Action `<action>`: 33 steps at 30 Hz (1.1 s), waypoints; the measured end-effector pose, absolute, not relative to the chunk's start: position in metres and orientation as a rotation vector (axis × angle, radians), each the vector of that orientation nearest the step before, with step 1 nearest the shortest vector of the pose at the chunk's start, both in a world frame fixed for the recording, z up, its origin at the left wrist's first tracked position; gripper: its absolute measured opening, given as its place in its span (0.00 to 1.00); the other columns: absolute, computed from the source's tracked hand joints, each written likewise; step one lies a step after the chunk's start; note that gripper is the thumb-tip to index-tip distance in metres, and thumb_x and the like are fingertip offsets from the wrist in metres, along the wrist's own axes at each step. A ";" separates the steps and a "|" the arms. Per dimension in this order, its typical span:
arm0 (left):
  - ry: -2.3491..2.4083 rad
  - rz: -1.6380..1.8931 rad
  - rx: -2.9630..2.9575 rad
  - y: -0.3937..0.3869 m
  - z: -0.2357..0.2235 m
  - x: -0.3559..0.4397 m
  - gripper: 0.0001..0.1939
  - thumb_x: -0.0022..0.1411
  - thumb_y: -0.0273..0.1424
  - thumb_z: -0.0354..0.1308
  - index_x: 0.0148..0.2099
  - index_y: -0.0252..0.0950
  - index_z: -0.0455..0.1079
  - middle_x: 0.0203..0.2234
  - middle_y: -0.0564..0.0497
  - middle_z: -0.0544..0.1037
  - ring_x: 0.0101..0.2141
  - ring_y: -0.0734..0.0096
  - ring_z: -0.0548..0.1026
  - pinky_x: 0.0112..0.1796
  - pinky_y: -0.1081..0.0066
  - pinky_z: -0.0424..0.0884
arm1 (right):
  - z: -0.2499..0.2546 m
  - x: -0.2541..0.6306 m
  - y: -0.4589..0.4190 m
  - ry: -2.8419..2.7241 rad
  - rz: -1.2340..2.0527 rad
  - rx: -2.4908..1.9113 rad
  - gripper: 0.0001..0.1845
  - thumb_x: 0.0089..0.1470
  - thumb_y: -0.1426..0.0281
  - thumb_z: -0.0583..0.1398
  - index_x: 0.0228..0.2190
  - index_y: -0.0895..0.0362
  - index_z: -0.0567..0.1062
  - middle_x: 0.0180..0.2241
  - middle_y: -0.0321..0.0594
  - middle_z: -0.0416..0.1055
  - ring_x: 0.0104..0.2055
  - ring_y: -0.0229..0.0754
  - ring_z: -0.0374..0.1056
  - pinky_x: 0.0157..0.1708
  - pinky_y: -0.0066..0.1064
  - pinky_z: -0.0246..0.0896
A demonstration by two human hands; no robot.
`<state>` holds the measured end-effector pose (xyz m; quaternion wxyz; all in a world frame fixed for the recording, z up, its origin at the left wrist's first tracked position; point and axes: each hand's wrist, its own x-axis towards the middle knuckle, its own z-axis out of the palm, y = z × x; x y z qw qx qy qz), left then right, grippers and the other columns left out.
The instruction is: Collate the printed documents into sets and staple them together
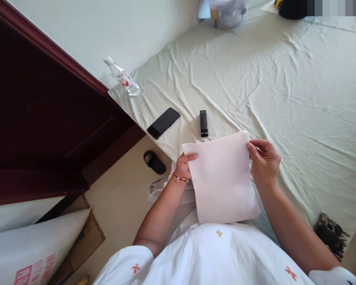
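Both hands (185, 166) (265, 163) holding white paper (224, 178), black stapler (204, 123) beyond

Bedroom-like room, sheet-covered surface (284, 71), slipper (154, 162)

dark object (293, 8) cut off above, sack lettering (35, 271) partly cropped

Count, cloth-covered surface (314, 99): one bottle (124, 79) at left corner; one phone (163, 122) by left edge; one small black oblong item (204, 123), right of phone; one filled plastic bag (228, 15) at far edge; one dark bundle (330, 235) by near edge, right.
Hands, two: left hand (184, 166), right hand (264, 160). Between them, one white paper stack (222, 178), sheets uncountable. Bracelets, one (181, 179).
Floor: one slipper (154, 162). Lower left: one printed sack (32, 249).
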<state>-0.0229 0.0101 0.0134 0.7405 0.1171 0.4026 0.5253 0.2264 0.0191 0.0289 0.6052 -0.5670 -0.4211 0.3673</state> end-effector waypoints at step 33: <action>0.858 1.173 0.236 0.009 0.017 -0.021 0.27 0.35 0.27 0.72 0.43 0.30 0.78 0.29 0.41 0.83 0.46 0.35 0.82 0.53 0.42 0.76 | 0.029 0.225 0.014 -1.142 0.621 -1.331 0.09 0.57 0.59 0.69 0.37 0.50 0.81 0.37 0.36 0.80 0.36 0.42 0.76 0.37 0.35 0.73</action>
